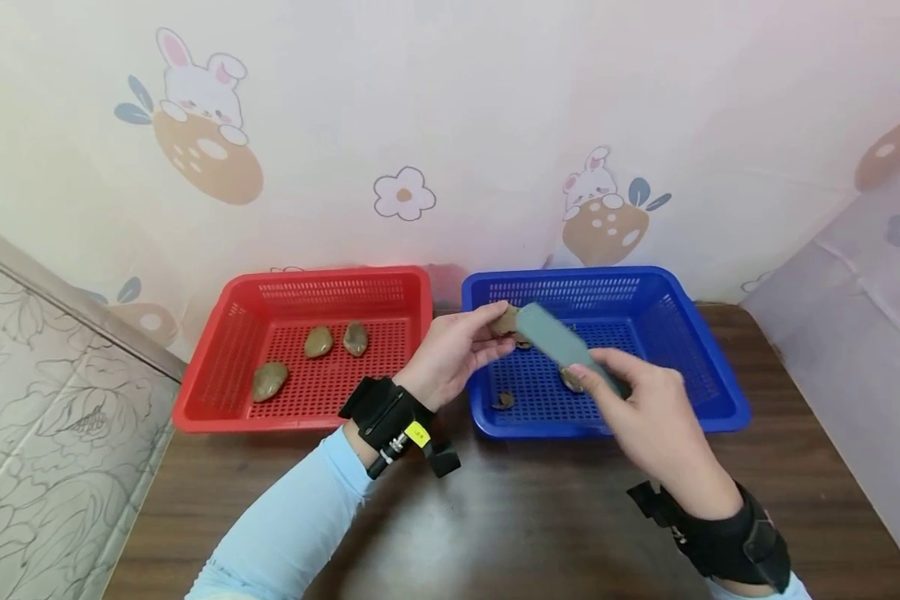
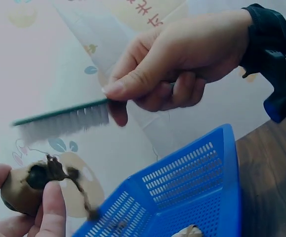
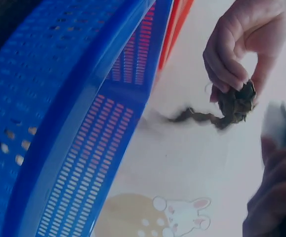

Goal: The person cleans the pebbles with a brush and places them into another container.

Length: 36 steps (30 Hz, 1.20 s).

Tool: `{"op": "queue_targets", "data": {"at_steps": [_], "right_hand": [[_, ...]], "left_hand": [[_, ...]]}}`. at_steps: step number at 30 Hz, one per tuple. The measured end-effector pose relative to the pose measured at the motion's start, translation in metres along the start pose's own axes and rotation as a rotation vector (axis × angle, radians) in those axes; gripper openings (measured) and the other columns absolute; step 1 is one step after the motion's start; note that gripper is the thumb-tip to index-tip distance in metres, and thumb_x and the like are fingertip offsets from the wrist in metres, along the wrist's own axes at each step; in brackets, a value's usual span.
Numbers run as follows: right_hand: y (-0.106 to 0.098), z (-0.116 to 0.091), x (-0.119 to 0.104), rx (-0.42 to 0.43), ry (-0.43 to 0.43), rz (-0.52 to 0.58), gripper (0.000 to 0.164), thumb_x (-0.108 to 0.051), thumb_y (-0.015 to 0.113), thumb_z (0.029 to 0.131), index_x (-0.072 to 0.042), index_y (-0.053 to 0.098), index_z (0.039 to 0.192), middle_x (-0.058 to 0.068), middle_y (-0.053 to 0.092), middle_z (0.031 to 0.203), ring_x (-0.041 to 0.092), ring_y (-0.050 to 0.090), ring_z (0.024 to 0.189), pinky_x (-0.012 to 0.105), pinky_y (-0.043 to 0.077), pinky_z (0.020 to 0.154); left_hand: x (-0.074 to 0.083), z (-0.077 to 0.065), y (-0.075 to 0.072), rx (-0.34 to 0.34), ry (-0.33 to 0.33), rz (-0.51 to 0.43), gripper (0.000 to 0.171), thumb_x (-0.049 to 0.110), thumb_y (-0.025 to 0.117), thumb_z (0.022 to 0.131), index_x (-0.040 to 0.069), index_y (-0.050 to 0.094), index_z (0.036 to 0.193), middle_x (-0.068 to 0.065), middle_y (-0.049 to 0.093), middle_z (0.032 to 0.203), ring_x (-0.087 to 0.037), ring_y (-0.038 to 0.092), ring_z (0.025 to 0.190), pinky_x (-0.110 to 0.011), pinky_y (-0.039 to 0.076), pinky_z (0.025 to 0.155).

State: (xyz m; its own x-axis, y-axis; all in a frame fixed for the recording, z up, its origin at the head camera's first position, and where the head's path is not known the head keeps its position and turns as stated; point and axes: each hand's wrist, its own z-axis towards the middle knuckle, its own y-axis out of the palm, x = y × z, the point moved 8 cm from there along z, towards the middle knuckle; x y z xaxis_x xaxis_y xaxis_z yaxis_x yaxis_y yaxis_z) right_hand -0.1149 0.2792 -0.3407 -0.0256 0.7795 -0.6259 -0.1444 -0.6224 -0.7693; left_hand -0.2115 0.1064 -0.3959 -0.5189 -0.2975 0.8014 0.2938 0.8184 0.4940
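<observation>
My left hand (image 1: 450, 354) holds a rounded brown lump (image 1: 504, 322) over the near left part of the blue basket. In the left wrist view the same lump (image 2: 19, 187) has a smooth body, a dark end and a ragged dark strand dangling from it. My right hand (image 1: 652, 412) grips the handle of a green-backed brush (image 1: 558, 340). Its white bristles (image 2: 63, 126) face down, just above the lump in the left wrist view. Brown pieces, including one (image 1: 572, 379) below the brush, lie in the blue basket (image 1: 708, 375).
A red basket (image 1: 300, 423) stands to the left with several smooth greenish-brown lumps, one (image 1: 270, 381) near its front left. Both baskets sit on a dark wood table (image 1: 495, 533) against a wall (image 1: 480, 100) covered with rabbit-print material.
</observation>
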Motion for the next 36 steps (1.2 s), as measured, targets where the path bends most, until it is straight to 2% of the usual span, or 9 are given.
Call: {"op": "queue_targets", "data": {"at_steps": [4, 11, 14, 17, 23, 26, 30, 33, 36], "right_hand": [[0.012, -0.001, -0.003, -0.053, -0.019, 0.007, 0.04, -0.051, 0.051, 0.091, -0.021, 0.062, 0.115, 0.0, 0.053, 0.065, 0.008, 0.04, 0.043, 0.023, 0.033, 0.037], [0.0, 0.002, 0.001, 0.111, -0.003, -0.027, 0.041, -0.049, 0.051, 0.092, -0.016, 0.064, 0.114, 0.002, 0.058, 0.068, 0.01, 0.042, 0.043, 0.024, 0.03, 0.036], [-0.003, -0.001, 0.004, 0.126, 0.004, 0.001, 0.039, -0.047, 0.053, 0.091, -0.017, 0.064, 0.113, 0.004, 0.056, 0.068, 0.01, 0.041, 0.044, 0.024, 0.029, 0.036], [0.0, -0.005, 0.004, 0.091, -0.023, 0.05, 0.034, -0.043, 0.056, 0.091, -0.019, 0.064, 0.114, 0.002, 0.06, 0.073, 0.009, 0.044, 0.047, 0.023, 0.032, 0.038], [0.009, -0.006, -0.001, 0.01, -0.093, 0.065, 0.032, -0.042, 0.057, 0.091, -0.021, 0.065, 0.114, -0.002, 0.059, 0.072, 0.006, 0.046, 0.05, 0.022, 0.035, 0.04], [0.003, -0.003, -0.002, 0.075, -0.1, 0.051, 0.032, -0.041, 0.057, 0.091, -0.019, 0.065, 0.112, 0.0, 0.059, 0.07, 0.007, 0.045, 0.047, 0.021, 0.034, 0.038], [-0.009, 0.0, 0.002, 0.162, -0.065, 0.048, 0.033, -0.042, 0.056, 0.091, -0.017, 0.065, 0.111, 0.004, 0.063, 0.077, 0.009, 0.048, 0.051, 0.022, 0.034, 0.038], [-0.012, -0.002, 0.004, 0.162, -0.048, 0.069, 0.031, -0.041, 0.057, 0.091, -0.018, 0.065, 0.11, 0.005, 0.062, 0.076, 0.01, 0.048, 0.051, 0.022, 0.033, 0.038], [-0.011, -0.006, 0.0, 0.147, -0.087, 0.106, 0.025, -0.035, 0.059, 0.091, -0.02, 0.065, 0.11, 0.003, 0.065, 0.078, 0.009, 0.05, 0.052, 0.022, 0.034, 0.038]], "left_hand": [[-0.004, 0.0, 0.0, -0.023, -0.042, -0.002, 0.031, 0.033, 0.065, 0.088, 0.011, 0.07, 0.109, -0.012, 0.068, 0.103, -0.018, 0.066, 0.085, -0.03, 0.055, 0.085], [-0.002, 0.0, -0.005, -0.016, -0.087, -0.047, 0.032, 0.026, 0.068, 0.084, 0.006, 0.065, 0.109, -0.01, 0.063, 0.097, -0.019, 0.066, 0.084, -0.029, 0.056, 0.083], [-0.005, -0.003, -0.005, -0.038, -0.139, -0.06, 0.036, 0.029, 0.067, 0.086, 0.006, 0.062, 0.113, -0.01, 0.063, 0.098, -0.018, 0.064, 0.082, -0.027, 0.056, 0.081], [-0.007, -0.006, -0.003, -0.074, -0.17, -0.068, 0.04, 0.033, 0.064, 0.088, 0.005, 0.059, 0.115, -0.01, 0.063, 0.094, -0.016, 0.062, 0.077, -0.023, 0.055, 0.076], [-0.005, -0.008, 0.004, -0.178, -0.191, -0.087, 0.033, 0.032, 0.055, 0.091, 0.005, 0.064, 0.107, -0.005, 0.059, 0.08, -0.012, 0.051, 0.069, -0.018, 0.043, 0.06], [-0.002, -0.009, 0.006, -0.221, -0.186, -0.057, 0.027, 0.029, 0.052, 0.092, 0.006, 0.064, 0.098, -0.004, 0.057, 0.076, -0.013, 0.047, 0.068, -0.019, 0.038, 0.057], [0.0, -0.01, 0.01, -0.237, -0.166, 0.019, 0.027, 0.03, 0.054, 0.092, 0.006, 0.06, 0.102, -0.005, 0.056, 0.08, -0.014, 0.048, 0.067, -0.019, 0.04, 0.058], [0.0, -0.011, 0.014, -0.24, -0.161, 0.044, 0.03, 0.032, 0.055, 0.092, 0.007, 0.059, 0.108, -0.006, 0.057, 0.083, -0.014, 0.049, 0.067, -0.02, 0.043, 0.06], [0.001, -0.01, 0.017, -0.242, -0.163, 0.028, 0.03, 0.034, 0.053, 0.093, 0.008, 0.061, 0.106, -0.005, 0.058, 0.082, -0.014, 0.049, 0.068, -0.02, 0.042, 0.061]]}}
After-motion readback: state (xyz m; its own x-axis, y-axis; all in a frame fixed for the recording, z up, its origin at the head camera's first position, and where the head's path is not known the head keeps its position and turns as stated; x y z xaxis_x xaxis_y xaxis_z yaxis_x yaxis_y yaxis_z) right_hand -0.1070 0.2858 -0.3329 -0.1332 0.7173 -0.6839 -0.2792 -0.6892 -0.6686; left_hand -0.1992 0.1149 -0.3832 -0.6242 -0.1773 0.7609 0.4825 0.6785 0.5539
